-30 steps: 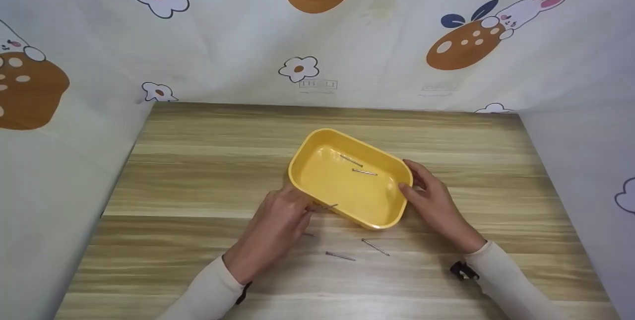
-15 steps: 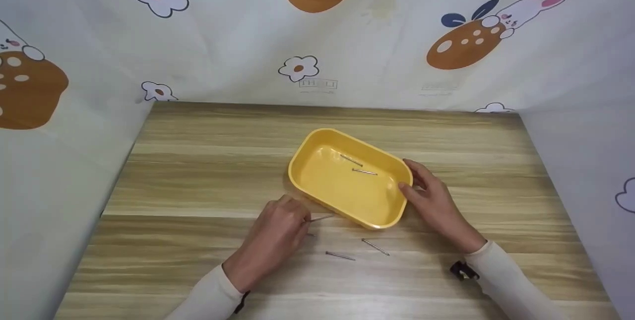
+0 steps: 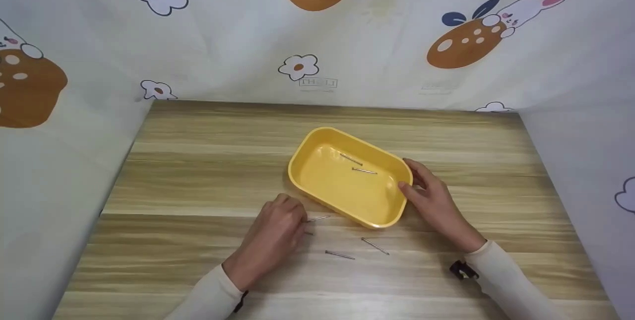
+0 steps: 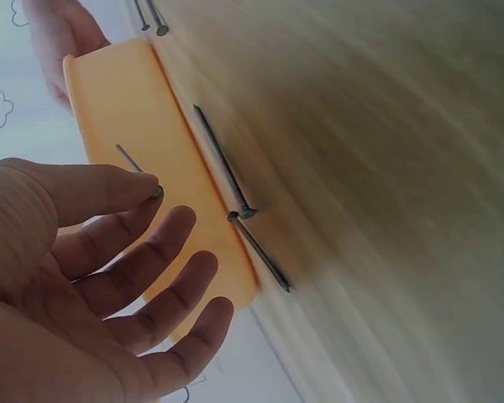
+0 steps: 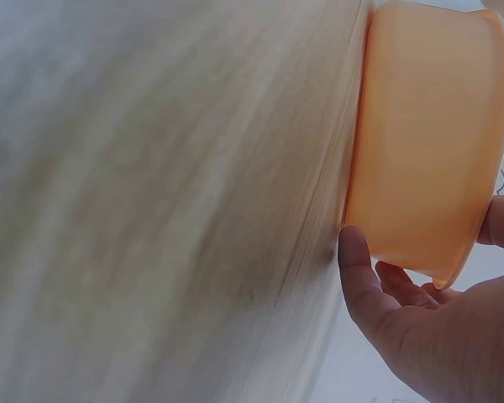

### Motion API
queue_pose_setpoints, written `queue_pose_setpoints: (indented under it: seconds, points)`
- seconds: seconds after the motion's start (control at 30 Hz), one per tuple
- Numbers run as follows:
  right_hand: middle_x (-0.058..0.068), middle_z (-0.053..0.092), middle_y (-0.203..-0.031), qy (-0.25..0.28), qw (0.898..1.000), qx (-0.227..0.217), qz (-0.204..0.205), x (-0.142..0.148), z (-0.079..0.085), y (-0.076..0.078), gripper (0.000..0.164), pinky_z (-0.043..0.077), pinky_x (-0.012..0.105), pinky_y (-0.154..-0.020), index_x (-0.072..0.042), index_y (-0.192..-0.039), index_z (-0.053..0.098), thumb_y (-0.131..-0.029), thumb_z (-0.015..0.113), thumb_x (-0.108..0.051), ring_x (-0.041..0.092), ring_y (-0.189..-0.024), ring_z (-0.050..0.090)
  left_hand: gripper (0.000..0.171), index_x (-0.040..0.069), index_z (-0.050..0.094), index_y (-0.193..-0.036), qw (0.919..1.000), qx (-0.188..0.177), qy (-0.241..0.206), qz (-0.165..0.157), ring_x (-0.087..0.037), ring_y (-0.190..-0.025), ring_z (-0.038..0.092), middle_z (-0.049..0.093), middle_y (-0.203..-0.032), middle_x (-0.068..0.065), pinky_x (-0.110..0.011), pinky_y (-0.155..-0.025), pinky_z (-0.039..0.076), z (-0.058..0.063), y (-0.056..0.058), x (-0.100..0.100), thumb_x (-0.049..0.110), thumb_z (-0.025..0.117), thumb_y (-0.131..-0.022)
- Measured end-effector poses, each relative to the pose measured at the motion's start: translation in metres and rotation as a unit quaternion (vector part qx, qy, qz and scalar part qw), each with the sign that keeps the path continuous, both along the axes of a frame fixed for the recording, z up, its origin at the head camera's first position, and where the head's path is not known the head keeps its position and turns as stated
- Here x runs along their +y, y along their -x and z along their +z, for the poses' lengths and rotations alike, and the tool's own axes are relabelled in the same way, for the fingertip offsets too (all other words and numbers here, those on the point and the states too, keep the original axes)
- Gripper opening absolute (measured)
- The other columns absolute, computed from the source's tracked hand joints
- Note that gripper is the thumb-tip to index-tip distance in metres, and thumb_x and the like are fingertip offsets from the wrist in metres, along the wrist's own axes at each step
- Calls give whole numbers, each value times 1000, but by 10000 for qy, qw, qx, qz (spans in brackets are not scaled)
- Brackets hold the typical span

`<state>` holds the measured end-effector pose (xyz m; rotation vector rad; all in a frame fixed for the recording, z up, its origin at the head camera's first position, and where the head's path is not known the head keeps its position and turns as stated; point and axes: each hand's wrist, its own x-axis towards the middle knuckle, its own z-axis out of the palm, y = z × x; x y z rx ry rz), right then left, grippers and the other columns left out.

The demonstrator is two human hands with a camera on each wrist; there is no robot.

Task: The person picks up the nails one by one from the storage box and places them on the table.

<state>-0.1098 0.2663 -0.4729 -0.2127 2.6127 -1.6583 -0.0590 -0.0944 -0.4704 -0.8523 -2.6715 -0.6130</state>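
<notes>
Your left hand (image 3: 273, 235) pinched a nail (image 4: 128, 158) near its head between thumb and forefinger, just outside the near wall of the yellow tray (image 3: 337, 181); judged light, rigid and liable to slip or roll, the nail was best taken there. The yellow tray, probably light, smooth plastic with slight give, stood on the table (image 3: 198, 171), your right hand (image 3: 436, 201) gripping its right end, thumb at the rim, fingers outside.

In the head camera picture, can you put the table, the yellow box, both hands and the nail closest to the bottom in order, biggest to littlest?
1. Table
2. Yellow box
3. Left hand and right hand: they look about alike, so I can't rank them
4. Nail closest to the bottom
</notes>
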Motion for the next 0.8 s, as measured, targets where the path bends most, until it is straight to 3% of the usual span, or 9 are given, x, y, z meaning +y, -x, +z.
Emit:
queue_pose_setpoints:
  seconds: [0.37, 0.6, 0.8]
  points:
    - [24, 59, -157, -78, 10000, 11, -34, 1, -2, 1, 58, 53, 23, -108, 6, -161, 48, -108, 69, -8, 39, -141, 61, 15, 10, 76, -84, 9996, -69, 211, 156, -24, -96, 63, 71, -95, -3, -40, -74, 53, -6, 4, 0, 0, 84, -91]
    - [24, 58, -158, -160, 9999, 39, 17, 2, -2, 2, 58, 53, 36, -113, 5, -161, 48, -108, 69, -9, 39, -143, 60, 15, 10, 76, -84, 9993, -181, 236, 212, -25, -97, 62, 70, -96, -4, -42, -75, 54, -9, 6, -1, 0, 85, -91]
    - [25, 57, -159, -44, 10000, -21, 49, 2, -2, 2, 59, 54, 21, -106, 6, -161, 47, -109, 69, -9, 40, -143, 60, 15, 10, 75, -84, 9993, -98, 282, 221, -27, -96, 61, 69, -96, -5, -42, -74, 54, -10, 8, -1, -1, 85, -90]
